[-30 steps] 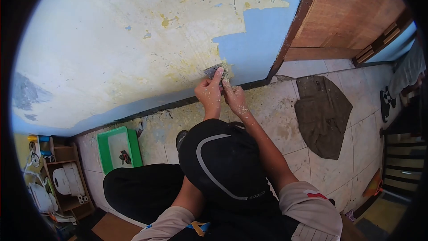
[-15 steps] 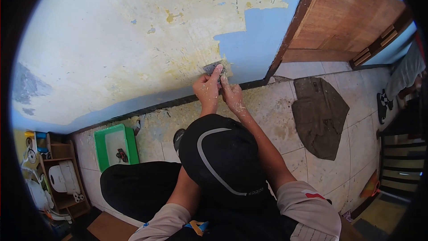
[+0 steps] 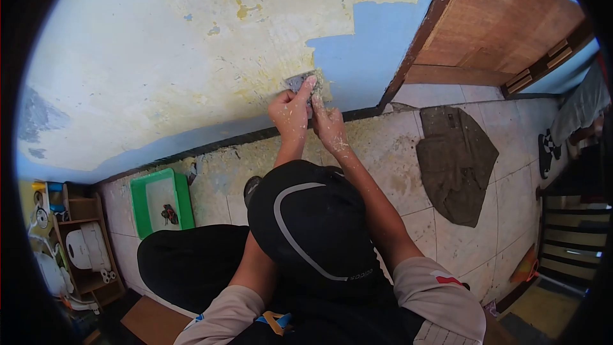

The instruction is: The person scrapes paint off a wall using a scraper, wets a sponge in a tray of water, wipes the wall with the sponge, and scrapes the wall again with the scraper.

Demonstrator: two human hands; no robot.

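Observation:
Both my hands are on a flat grey scraper (image 3: 297, 82) whose blade lies against the wall, at the edge between bare cream surface and blue paint (image 3: 357, 57). My left hand (image 3: 290, 114) grips it from the left, fingers closed. My right hand (image 3: 330, 126) is closed on its handle from the right, with pale flakes stuck to the skin. Much of the handle is hidden by fingers and flakes. Around the blade, the cream wall (image 3: 159, 38) shows yellow patches and scratches.
A green tray (image 3: 190, 207) with a small dark object stands on the floor at left, near a shelf (image 3: 86, 243). Brown cloth (image 3: 456, 166) lies on the tiles at right, below a wooden door (image 3: 476, 22). Another person's foot (image 3: 546, 153) is at far right. Debris lines the wall base.
Both hands and the scraper have moved slightly up and left along the wall. My grip looks the same. The view has shifted a little.

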